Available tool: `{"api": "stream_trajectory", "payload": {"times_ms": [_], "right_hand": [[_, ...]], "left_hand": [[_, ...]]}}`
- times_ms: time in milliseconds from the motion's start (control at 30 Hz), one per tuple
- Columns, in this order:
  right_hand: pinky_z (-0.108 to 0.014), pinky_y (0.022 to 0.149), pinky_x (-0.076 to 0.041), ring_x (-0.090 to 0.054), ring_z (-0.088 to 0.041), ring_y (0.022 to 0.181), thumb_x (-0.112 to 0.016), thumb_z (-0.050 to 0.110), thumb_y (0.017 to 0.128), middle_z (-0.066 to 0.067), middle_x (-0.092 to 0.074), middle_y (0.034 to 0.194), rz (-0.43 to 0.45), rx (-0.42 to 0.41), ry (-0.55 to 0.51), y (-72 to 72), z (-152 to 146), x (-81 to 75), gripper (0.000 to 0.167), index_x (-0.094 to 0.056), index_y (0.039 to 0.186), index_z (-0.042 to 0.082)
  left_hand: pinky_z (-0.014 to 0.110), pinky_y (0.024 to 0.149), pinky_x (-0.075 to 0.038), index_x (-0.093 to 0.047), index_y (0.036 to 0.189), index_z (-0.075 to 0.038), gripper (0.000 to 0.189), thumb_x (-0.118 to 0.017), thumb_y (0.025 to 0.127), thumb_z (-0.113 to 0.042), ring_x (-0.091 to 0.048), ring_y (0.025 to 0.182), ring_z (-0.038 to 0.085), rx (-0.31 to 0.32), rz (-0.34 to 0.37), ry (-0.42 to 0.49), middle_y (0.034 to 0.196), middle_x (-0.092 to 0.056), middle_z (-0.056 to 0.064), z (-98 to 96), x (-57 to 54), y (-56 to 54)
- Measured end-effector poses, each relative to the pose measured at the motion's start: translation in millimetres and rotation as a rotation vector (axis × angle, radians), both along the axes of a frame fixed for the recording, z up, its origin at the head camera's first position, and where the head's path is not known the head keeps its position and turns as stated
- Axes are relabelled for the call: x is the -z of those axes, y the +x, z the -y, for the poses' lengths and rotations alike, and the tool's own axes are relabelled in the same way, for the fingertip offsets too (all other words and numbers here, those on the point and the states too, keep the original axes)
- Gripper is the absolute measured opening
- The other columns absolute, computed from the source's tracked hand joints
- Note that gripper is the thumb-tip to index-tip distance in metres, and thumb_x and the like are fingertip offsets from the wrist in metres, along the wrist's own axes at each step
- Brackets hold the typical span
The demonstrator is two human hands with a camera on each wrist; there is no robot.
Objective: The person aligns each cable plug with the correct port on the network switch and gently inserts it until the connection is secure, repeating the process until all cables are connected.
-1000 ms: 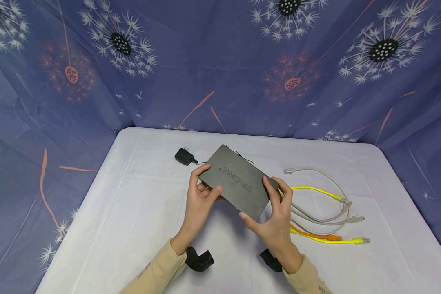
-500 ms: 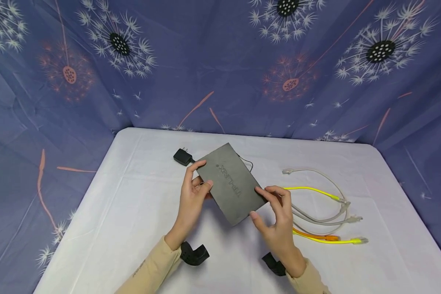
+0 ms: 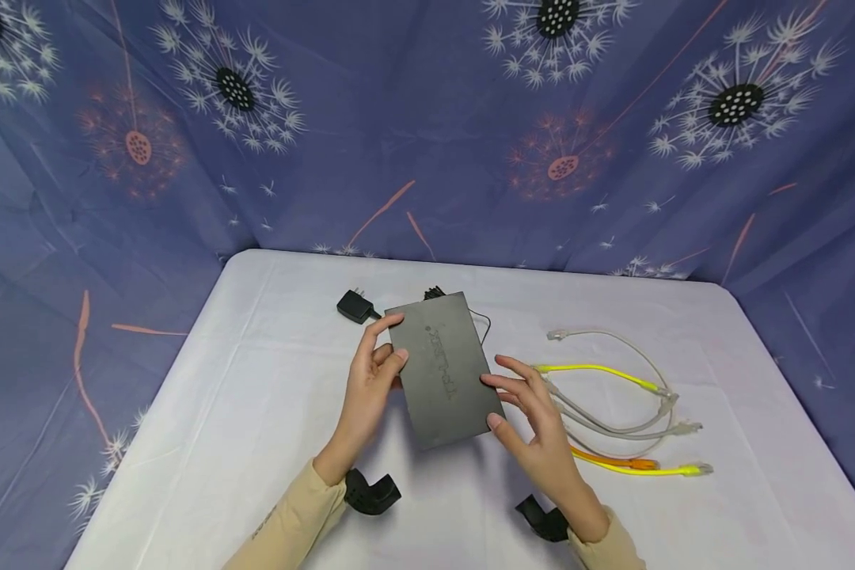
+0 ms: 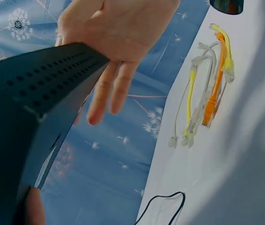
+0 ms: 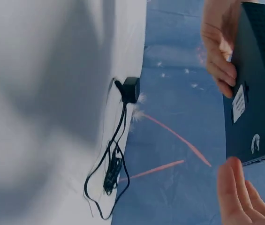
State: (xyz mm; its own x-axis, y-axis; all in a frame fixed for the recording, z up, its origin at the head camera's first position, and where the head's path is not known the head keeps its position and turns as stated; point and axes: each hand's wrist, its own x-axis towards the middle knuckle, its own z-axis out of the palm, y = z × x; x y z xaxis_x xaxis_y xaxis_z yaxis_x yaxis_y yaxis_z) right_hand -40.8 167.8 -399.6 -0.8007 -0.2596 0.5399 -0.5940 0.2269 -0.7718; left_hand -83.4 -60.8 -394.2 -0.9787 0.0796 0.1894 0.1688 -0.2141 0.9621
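Observation:
A flat dark-grey network switch (image 3: 445, 372) with TP-LINK embossed on its top is held above the table, tilted. My left hand (image 3: 366, 384) grips its left edge, thumb on top and fingers beneath. At the right edge my right hand (image 3: 537, 427) has its fingers extended, index fingertip and thumb tip right at the side near the front corner. Vent holes line one side of the switch (image 4: 52, 77) in the left wrist view. A white label (image 5: 238, 104) shows on its underside in the right wrist view.
Behind the switch lie a black power adapter (image 3: 356, 306) and its bundled cord (image 3: 435, 292). Grey, yellow and orange network cables (image 3: 634, 431) lie on the white-covered table (image 3: 256, 380) at right. A blue patterned cloth (image 3: 427, 119) hangs behind.
The switch has turned clockwise in the head view, its right end swinging toward me. My left hand keeps its grip, while the right hand's fingers have loosened and straightened along the edge.

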Motion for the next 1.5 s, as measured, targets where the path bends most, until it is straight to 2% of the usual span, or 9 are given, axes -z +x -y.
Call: {"api": "stream_trajectory", "payload": {"times_ms": [133, 300, 433, 567, 667, 767, 967, 1200, 1500], "right_hand": [[-0.029, 0.091, -0.043, -0.049, -0.022, 0.120, -0.060, -0.011, 0.084, -0.015, -0.037, 0.144, 0.141, -0.086, 0.012, 4.0, 0, -1.9, 0.052, -0.051, 0.134, 0.002], [-0.030, 0.085, -0.048, -0.059, -0.020, 0.101, -0.060, -0.010, 0.087, -0.015, -0.045, 0.137, 0.263, -0.187, -0.031, 5.8, 0, -2.4, 0.055, -0.046, 0.138, 0.003], [-0.029, 0.073, -0.051, -0.059, -0.017, 0.087, -0.060, -0.010, 0.087, -0.016, -0.046, 0.130, 0.394, -0.279, -0.131, 6.5, -1, -1.7, 0.053, -0.045, 0.136, 0.002], [-0.026, 0.064, -0.049, -0.057, -0.014, 0.077, -0.058, -0.012, 0.087, -0.019, -0.046, 0.120, 0.469, -0.363, -0.255, 6.4, -1, 0.2, 0.050, -0.041, 0.134, -0.005], [-0.026, 0.060, -0.046, -0.054, -0.013, 0.070, -0.056, -0.012, 0.088, -0.017, -0.050, 0.105, 0.464, -0.383, -0.297, 6.4, 0, 1.7, 0.049, -0.040, 0.134, -0.008], [-0.024, 0.060, -0.047, -0.058, -0.013, 0.072, -0.056, -0.012, 0.088, -0.015, -0.054, 0.096, 0.452, -0.367, -0.307, 6.6, 2, 3.2, 0.048, -0.041, 0.134, -0.008], [-0.024, 0.066, -0.051, -0.064, -0.016, 0.088, -0.055, -0.015, 0.087, -0.017, -0.049, 0.121, 0.435, -0.342, -0.351, 6.7, 5, 7.6, 0.050, -0.040, 0.134, -0.010], [-0.027, 0.075, -0.053, -0.064, -0.021, 0.100, -0.055, -0.013, 0.087, -0.020, -0.038, 0.129, 0.430, -0.303, -0.398, 7.2, 11, 8.7, 0.051, -0.040, 0.136, -0.008], [-0.027, 0.073, -0.053, -0.064, -0.022, 0.099, -0.056, -0.011, 0.088, -0.022, -0.038, 0.127, 0.456, -0.273, -0.370, 7.0, 18, 5.1, 0.052, -0.041, 0.137, -0.005]], "left_hand": [[0.028, 0.060, -0.044, -0.047, 0.138, -0.021, 0.042, -0.049, 0.099, -0.007, -0.044, 0.064, 0.014, -0.003, 0.006, -0.028, 0.066, -0.035, 0.002, 1.1, -1.2, -1.4], [0.024, 0.057, -0.032, -0.046, 0.140, -0.014, 0.042, -0.046, 0.099, -0.003, -0.033, 0.060, 0.012, 0.008, 0.008, -0.075, 0.064, -0.032, 0.000, 2.6, -11.5, 0.9], [0.025, 0.056, -0.028, -0.043, 0.142, -0.009, 0.043, -0.044, 0.099, -0.002, -0.030, 0.056, 0.011, 0.026, -0.003, -0.119, 0.063, -0.031, 0.001, 2.8, -13.8, 1.2], [0.025, 0.059, -0.029, -0.042, 0.144, -0.017, 0.045, -0.045, 0.101, -0.006, -0.031, 0.058, 0.012, 0.039, 0.005, -0.159, 0.064, -0.031, 0.001, 1.7, -5.9, 0.1], [0.026, 0.064, -0.036, -0.038, 0.146, -0.025, 0.048, -0.047, 0.101, -0.011, -0.044, 0.065, 0.014, 0.075, 0.009, -0.170, 0.071, -0.042, 0.004, 1.4, -1.3, 0.8], [0.031, 0.074, -0.045, -0.030, 0.148, -0.030, 0.053, -0.048, 0.101, -0.014, -0.058, 0.085, 0.019, 0.140, 0.013, -0.166, 0.095, -0.057, 0.011, 1.7, 1.4, 2.3], [0.044, 0.085, -0.048, -0.015, 0.151, -0.036, 0.064, -0.050, 0.100, -0.019, -0.056, 0.113, 0.028, 0.234, 0.052, -0.191, 0.137, -0.044, 0.016, -0.4, 3.4, 6.0], [0.054, 0.106, -0.022, -0.013, 0.153, -0.034, 0.067, -0.052, 0.099, -0.022, -0.021, 0.140, 0.022, 0.161, -0.014, -0.308, 0.157, -0.014, -0.003, -5.6, 2.2, 9.3], [0.054, 0.108, -0.019, -0.023, 0.152, -0.031, 0.062, -0.053, 0.099, -0.022, -0.018, 0.141, 0.018, 0.104, -0.034, -0.320, 0.155, -0.020, -0.004, -7.7, 2.9, 10.1]]}}
